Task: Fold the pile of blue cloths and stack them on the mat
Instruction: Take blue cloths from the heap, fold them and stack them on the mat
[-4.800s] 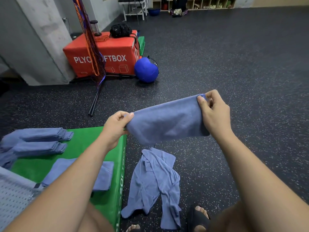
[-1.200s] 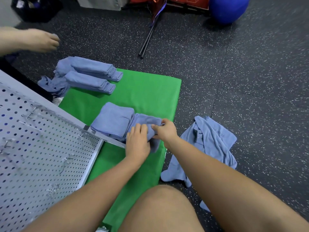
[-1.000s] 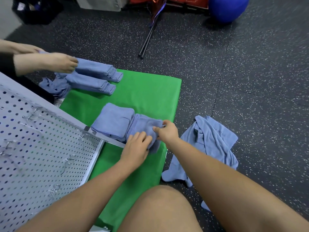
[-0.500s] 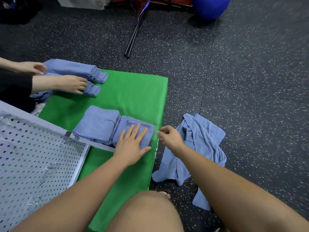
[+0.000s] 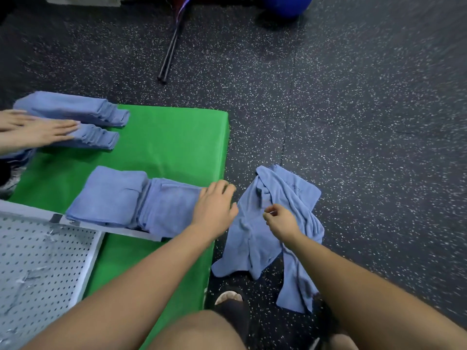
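Green mat (image 5: pixel 171 142): 4 folded stacks (image 5: pixel 108 195); left hand (image 5: pixel 214 208) fingers relaxed; right hand (image 5: pixel 280 219) fingers curled at loose cloth (image 5: pixel 290 188), grip unclear.

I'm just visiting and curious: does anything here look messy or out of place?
Yes. A heap of crumpled blue cloths lies on the dark floor beside the green mat, unfolded, unlike the neat folded cloths on it. A perforated metal panel also covers the mat's near left part and the folded cloths' edge.

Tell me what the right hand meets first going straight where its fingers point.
The crumpled blue cloth on the dark speckled floor: the right hand is over it, fingers curled toward it. Depth is unclear; they may already touch.
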Tool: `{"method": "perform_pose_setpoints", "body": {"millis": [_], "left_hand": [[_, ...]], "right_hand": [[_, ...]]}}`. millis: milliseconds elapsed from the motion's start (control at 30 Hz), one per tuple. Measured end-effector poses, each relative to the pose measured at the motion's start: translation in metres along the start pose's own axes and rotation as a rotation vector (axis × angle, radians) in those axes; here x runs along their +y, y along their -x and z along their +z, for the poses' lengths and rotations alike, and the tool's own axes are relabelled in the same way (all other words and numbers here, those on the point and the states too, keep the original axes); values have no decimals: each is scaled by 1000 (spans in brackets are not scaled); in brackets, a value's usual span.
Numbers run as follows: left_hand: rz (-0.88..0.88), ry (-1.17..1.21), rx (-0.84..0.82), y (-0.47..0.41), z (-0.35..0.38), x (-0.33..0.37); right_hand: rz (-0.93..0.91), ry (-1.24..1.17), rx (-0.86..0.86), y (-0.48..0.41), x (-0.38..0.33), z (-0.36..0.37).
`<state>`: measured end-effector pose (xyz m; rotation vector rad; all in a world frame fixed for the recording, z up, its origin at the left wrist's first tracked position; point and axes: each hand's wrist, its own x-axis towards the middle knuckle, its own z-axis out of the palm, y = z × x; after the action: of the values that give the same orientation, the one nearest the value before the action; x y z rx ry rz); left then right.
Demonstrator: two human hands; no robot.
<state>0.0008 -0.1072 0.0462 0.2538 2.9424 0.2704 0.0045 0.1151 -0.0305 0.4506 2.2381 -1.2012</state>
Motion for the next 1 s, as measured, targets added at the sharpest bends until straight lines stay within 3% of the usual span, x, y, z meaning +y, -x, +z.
{"method": "perform_pose_setpoints", "body": {"millis": [100,233,333,500,667,800,900,1000], "left_hand": [[7,54,-80,-18,34,29],[-148,264,-247,-34,88,46],[-161,228,-390,-37,135,47],[-200,144,-553,-29,195,52],[-346,272,-537,-31,220,48],[-354,256,-573,-37,213,43],[-328,291,-529,-43,200,56],[-288,552,-549,-45,176,82]], "right_hand": [[34,61,57,-7,23,-17],[117,156,67,-21,58,-32],[174,268,48,-28,92,-42],[381,397,216,-29,142,-53],[606,159,56,-25,165,-53],[516,67,11,-24,167,-50],[404,-327,108,-16,138,-56],[367,-575,121,-14,87,-82]]}}
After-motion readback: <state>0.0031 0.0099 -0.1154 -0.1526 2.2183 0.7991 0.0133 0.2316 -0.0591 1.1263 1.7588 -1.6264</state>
